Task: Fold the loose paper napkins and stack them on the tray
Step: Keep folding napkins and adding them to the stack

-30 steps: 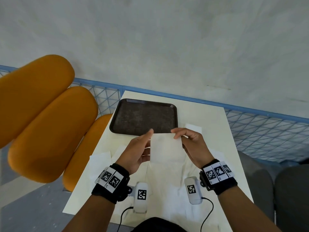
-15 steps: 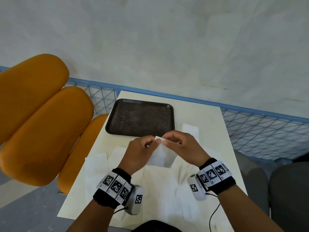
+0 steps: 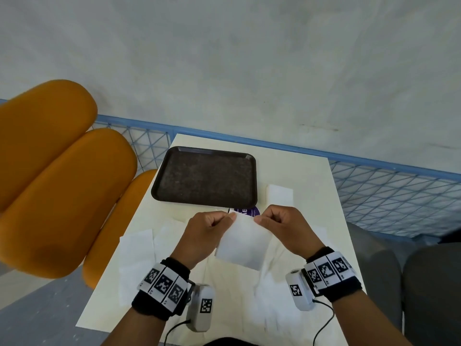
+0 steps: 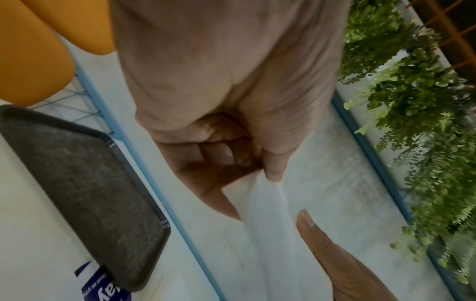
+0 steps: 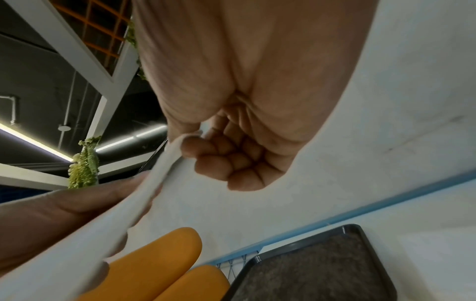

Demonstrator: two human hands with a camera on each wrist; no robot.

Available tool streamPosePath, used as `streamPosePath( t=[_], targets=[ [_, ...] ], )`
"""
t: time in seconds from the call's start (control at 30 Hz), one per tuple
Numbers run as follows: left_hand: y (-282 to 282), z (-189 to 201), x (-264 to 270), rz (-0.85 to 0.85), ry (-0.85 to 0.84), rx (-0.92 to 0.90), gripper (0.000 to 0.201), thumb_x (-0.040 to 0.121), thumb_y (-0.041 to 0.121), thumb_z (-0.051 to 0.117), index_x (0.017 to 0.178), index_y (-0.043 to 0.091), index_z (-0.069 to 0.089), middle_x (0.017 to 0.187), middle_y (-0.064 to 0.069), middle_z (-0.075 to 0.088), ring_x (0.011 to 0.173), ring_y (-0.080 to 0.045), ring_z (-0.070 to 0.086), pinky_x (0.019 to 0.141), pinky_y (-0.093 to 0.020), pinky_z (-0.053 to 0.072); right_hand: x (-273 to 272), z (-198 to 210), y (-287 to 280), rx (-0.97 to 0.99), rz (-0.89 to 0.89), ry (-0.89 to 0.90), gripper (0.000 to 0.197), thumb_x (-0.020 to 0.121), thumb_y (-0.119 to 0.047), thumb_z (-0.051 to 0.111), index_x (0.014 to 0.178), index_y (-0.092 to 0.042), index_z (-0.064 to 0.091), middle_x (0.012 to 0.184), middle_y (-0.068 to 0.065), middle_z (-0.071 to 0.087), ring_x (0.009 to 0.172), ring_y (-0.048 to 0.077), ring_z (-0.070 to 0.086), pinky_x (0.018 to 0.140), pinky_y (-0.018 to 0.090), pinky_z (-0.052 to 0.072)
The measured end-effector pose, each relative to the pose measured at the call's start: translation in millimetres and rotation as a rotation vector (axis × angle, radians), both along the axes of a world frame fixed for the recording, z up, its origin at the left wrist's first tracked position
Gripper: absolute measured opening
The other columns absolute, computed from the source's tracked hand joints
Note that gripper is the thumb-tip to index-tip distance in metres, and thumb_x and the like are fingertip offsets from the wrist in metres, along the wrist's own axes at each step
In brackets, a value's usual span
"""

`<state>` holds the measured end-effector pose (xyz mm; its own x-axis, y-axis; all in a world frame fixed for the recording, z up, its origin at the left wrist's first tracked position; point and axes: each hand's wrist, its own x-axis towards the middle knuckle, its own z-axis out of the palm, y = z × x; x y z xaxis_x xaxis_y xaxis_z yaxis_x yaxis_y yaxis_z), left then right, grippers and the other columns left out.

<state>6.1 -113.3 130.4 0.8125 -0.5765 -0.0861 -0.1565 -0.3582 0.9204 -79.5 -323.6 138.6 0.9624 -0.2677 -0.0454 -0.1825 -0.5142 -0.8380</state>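
I hold one white paper napkin [image 3: 243,242] up above the table, folded over so two layers hang down. My left hand [image 3: 214,224] pinches its upper left corner between thumb and forefinger, the other fingers curled. My right hand [image 3: 277,221] pinches the upper right corner the same way. The left wrist view shows the napkin [image 4: 268,205] nipped at my thumb tip; in the right wrist view the napkin [image 5: 144,195] edge runs from my fingers. The dark tray [image 3: 204,178] lies bare just beyond my hands. Several loose napkins [image 3: 137,248] lie flat under and around my wrists.
A folded napkin [image 3: 280,195] lies right of the tray on the cream table [image 3: 299,168]. A purple printed label [image 3: 248,211] peeks out at the tray's near edge. Orange chair cushions [image 3: 62,196] stand left; a blue mesh rail [image 3: 386,186] runs behind.
A second ago the napkin was stretched wide between my hands. My hands came together, doubling it over, then drew slightly apart again, each pinching a top corner.
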Motion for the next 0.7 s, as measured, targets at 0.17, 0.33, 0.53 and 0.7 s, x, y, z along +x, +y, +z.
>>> streamPosePath(
  t=[0.17, 0.33, 0.53, 0.7],
  targets=[
    [-17, 0, -5, -0.003, 0.117, -0.049, 0.042, 0.1, 0.043, 0.054, 0.08, 0.008, 0.068, 0.081, -0.016, 0.066, 0.078, -0.034, 0.065, 0.065, -0.032, 0.056, -9, -10, -13, 0.146, -0.129, -0.069, 0.038, 0.096, -0.025, 0.065, 0.062, -0.016, 0.05, 0.055, -0.011, 0.052, 0.054, 0.005, 0.045, 0.058, 0.018, 0.04],
    [-39, 8, -3, 0.116, 0.311, -0.16, 0.041, 0.1, 0.039, 0.056, 0.093, 0.002, 0.07, 0.091, -0.018, 0.071, 0.082, -0.026, 0.071, 0.074, -0.035, 0.06, -13, -17, -25, 0.405, -0.042, -0.034, 0.01, 0.095, -0.02, 0.067, 0.1, -0.012, 0.068, 0.095, 0.009, 0.073, 0.082, 0.016, 0.065, 0.072, 0.035, 0.055],
    [-63, 3, -9, 0.024, 0.401, -0.125, 0.014, 0.095, 0.028, 0.067, 0.107, 0.024, 0.074, 0.097, 0.0, 0.077, 0.089, -0.016, 0.073, 0.071, -0.029, 0.06, -15, -25, -49, 0.501, -0.21, -0.084, 0.039, 0.087, -0.026, 0.073, 0.077, 0.005, 0.05, 0.074, 0.014, 0.057, 0.07, 0.022, 0.054, 0.066, 0.04, 0.047],
    [-77, -19, -14, 0.094, 0.4, -0.039, 0.011, 0.093, 0.023, 0.069, 0.096, 0.014, 0.075, 0.094, -0.003, 0.077, 0.085, -0.021, 0.076, 0.073, -0.034, 0.061, -21, -43, -65, 0.626, -0.214, -0.028, 0.033, 0.092, -0.006, 0.069, 0.064, -0.014, 0.054, 0.067, 0.004, 0.056, 0.067, 0.018, 0.052, 0.064, 0.033, 0.049]
  ],
)
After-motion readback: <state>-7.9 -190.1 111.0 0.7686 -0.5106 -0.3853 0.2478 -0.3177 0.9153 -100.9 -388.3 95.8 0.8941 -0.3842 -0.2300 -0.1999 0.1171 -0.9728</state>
